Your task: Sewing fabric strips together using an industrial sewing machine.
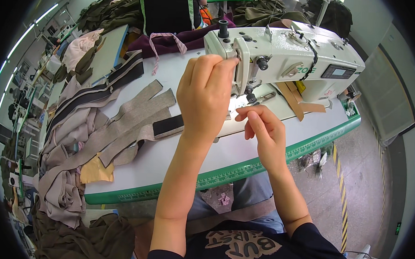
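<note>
A white industrial sewing machine (pixel 285 52) stands on the table in front of me. My left hand (pixel 205 87) is raised against the left end of its head, fingers closed in a pinch by the slotted guard (pixel 238 61); what they hold, if anything, is too small to make out. Just right of the needle area, low over the machine bed, my right hand (pixel 265 132) has its thumb and fingers drawn together; whether a thread is in them cannot be seen. A grey-brown fabric strip with a black band (pixel 167 126) runs behind my left wrist.
Taupe fabric strips (pixel 139 105) and a black-edged strip (pixel 96 87) cover the table's left side, with yellow paper (pixel 97 169) near its green front edge (pixel 214 178). Brown card pieces (pixel 292 101) lie under the machine arm. Dark cloth (pixel 84 237) piles at lower left. A person (pixel 168 12) sits beyond.
</note>
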`<state>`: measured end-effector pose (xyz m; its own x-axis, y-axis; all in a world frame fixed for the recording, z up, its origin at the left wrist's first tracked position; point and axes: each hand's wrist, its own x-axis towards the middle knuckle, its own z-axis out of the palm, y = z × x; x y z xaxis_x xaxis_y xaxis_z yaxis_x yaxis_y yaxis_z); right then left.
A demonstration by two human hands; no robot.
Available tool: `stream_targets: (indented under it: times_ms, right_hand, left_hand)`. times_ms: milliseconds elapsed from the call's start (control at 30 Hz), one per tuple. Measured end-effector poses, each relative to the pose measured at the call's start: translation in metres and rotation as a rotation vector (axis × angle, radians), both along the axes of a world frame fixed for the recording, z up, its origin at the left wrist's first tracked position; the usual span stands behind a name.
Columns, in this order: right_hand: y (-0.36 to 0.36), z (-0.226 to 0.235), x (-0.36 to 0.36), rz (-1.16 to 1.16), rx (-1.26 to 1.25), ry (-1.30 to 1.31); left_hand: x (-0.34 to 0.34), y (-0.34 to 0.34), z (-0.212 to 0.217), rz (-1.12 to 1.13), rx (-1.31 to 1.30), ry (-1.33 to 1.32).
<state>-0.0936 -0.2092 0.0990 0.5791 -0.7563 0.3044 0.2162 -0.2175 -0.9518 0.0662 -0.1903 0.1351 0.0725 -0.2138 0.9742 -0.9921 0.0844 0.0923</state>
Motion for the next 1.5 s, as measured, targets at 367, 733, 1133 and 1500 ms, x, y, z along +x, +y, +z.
stream_targets:
  times_ms: [367,733,1133,1500]
  right_hand:
    - [-0.017,-0.003,-0.009,-0.076,0.028,-0.017]
    - [-0.017,-0.012,-0.010,-0.061,0.036,0.008]
    - [-0.001,-0.012,-0.001,0.078,0.067,-0.017]
    - [0.021,-0.076,-0.015,-0.140,-0.934,0.524]
  left_hand:
    - [-0.002,0.041,-0.019,-0.310,0.321,0.575]
    - [-0.002,0.042,-0.032,-0.861,0.277,1.094]
    - [-0.052,0.098,-0.088,-0.284,0.862,0.802]
    - [-0.034,0.039,-0.043,-0.707,0.367,1.414]
